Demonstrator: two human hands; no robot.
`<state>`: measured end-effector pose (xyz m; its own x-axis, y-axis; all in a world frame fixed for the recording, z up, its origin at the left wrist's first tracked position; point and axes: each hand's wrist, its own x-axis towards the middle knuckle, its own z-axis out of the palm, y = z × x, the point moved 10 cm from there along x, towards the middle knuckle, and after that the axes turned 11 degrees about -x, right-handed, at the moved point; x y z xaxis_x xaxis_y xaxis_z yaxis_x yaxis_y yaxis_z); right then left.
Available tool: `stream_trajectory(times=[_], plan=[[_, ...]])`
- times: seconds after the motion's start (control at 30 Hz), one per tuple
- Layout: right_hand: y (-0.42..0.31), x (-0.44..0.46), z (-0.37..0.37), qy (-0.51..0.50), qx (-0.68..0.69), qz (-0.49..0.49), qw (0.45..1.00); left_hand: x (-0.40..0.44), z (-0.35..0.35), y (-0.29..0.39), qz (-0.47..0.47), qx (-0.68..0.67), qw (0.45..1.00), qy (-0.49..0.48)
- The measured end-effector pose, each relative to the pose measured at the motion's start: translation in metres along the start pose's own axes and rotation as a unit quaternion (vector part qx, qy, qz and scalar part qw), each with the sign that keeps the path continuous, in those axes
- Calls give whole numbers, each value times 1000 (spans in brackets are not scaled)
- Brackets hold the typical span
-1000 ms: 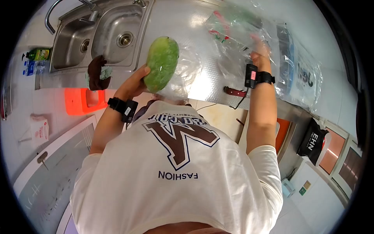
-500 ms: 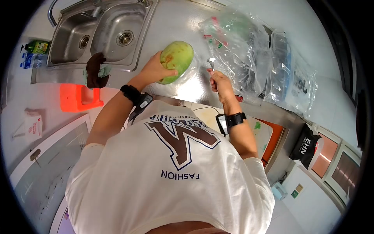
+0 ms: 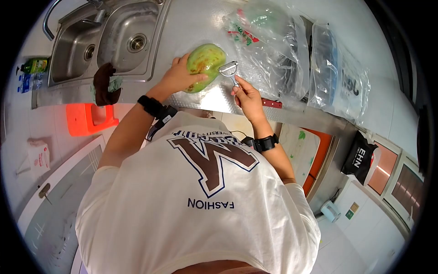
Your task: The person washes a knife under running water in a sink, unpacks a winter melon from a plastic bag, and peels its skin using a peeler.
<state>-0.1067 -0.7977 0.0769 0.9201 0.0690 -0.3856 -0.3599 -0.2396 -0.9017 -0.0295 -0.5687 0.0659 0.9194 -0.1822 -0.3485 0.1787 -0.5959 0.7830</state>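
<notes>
A large green papaya [image 3: 206, 63] with yellow-brown blotches lies on the steel counter. My left hand [image 3: 180, 77] grips it from the left, thumb across its near side and fingers partly hidden behind. In my right hand [image 3: 247, 95] is a metal Y-shaped peeler [image 3: 229, 71], held by its handle. The peeler's head is just right of the papaya, close to its skin; I cannot tell whether they touch.
To the left is a double steel sink [image 3: 128, 59] with a brown cloth [image 3: 106, 84] on its front edge. Clear plastic bags [image 3: 273, 55] cover the counter's right side. A red knife handle [image 3: 272, 103] shows near the front edge. Below hangs an orange plastic container [image 3: 86, 121].
My right hand has moved left with the peeler, bringing its head beside the papaya. The papaya has turned, showing more blotches. The whole view has shifted slightly.
</notes>
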Motion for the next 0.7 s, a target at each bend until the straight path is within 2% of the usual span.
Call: stream_trajectory(times=[0.13,0.2,0.23,0.3,0.33,0.4,0.43,0.5,0.63,0.7], plan=[[-1,-2,0,6,5,-22,1000,-16,-22,2,-39,69,996,-40],[-3,-6,0,10,33,13,999,-30,-44,8,-67,166,984,13],[-7,-8,1,10,33,13,999,-34,-47,12,-66,166,984,14],[-12,-11,6,-9,55,19,998,-42,-60,51,97,112,986,82],[-14,-12,8,-11,54,19,998,-40,-60,54,95,112,986,83],[-20,-12,16,-27,62,12,998,-31,-40,66,112,-141,983,-28],[-25,-13,18,-30,61,10,998,-30,-38,74,112,-141,983,-25],[-36,-16,22,-34,34,14,999,-31,-14,83,63,-271,952,-128],[-38,-17,26,-42,38,2,998,-23,-1,80,88,-335,928,-135],[-37,-18,28,-48,20,-12,999,-24,6,75,52,-320,930,-174]])
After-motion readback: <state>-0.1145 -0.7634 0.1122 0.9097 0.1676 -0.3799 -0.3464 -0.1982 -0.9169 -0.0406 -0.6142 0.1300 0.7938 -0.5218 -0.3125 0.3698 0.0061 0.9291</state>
